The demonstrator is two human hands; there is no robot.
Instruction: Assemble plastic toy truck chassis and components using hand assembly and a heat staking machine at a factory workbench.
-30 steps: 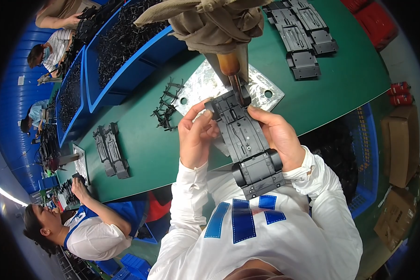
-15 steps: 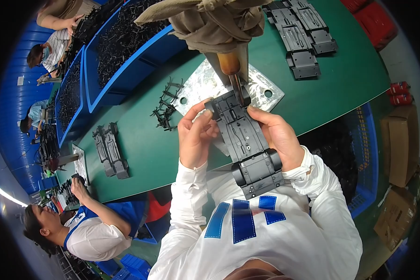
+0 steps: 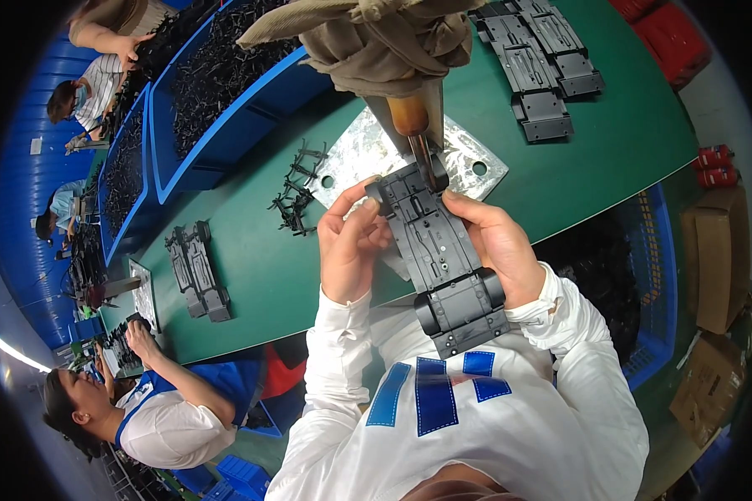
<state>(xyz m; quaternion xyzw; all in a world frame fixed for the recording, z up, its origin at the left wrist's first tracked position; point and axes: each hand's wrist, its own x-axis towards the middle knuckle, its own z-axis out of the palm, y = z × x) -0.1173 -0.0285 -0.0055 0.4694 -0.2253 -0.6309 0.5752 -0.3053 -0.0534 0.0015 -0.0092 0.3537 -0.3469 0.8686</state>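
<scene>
Between my hands is a black plastic toy car chassis [image 3: 439, 246] with a wheel at each corner, its flat underside facing up. My left hand [image 3: 351, 242] grips it by the far left wheel. Along its right edge, near the far end, my right hand [image 3: 501, 246] holds it with the thumb on top. The metal tip of a press-like tool [image 3: 424, 159] reaches down to the chassis's far end, beside the far right wheel; I cannot tell whether it touches. Cloth [image 3: 384, 46] is wrapped round the tool's upper part. Beneath lies a shiny metal plate [image 3: 355, 150] with holes.
Small black frame parts [image 3: 297, 188] lie left of the plate on the green table [image 3: 267, 284]. More chassis pieces [image 3: 196, 271] lie at left, and others [image 3: 535, 63] at far right. Blue bins [image 3: 226, 125] hold black parts. A co-worker [image 3: 175, 401] sits at left; cartons [image 3: 718, 259] stand right.
My hands and the chassis stay in nearly the same place under the tool. The co-worker at lower left has shifted slightly.
</scene>
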